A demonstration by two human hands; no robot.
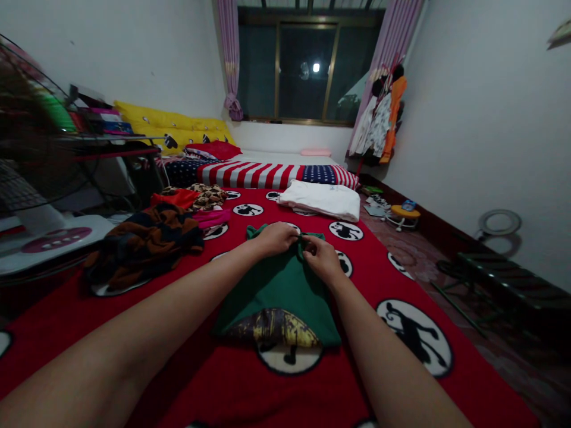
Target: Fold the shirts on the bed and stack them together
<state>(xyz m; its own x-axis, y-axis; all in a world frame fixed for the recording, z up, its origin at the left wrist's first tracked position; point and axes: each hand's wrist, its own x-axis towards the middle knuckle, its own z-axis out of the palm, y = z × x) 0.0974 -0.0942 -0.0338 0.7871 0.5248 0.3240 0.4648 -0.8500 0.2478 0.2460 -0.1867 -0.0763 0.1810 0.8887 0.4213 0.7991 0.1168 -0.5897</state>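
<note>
A green T-shirt with a gold and dark print lies partly folded on a red blanket patterned with black figures in white circles. At the shirt's far edge, my left hand pinches the cloth with its fingers closed. Close beside it, my right hand also grips the green fabric between thumb and fingers, and a small fold stands up between the two hands. The exact fingertip contact is partly hidden.
White folded clothing lies beyond the shirt. To the left sit a brown-and-black checked garment and other loose clothes. A fan stands at far left, a dark green bench at right.
</note>
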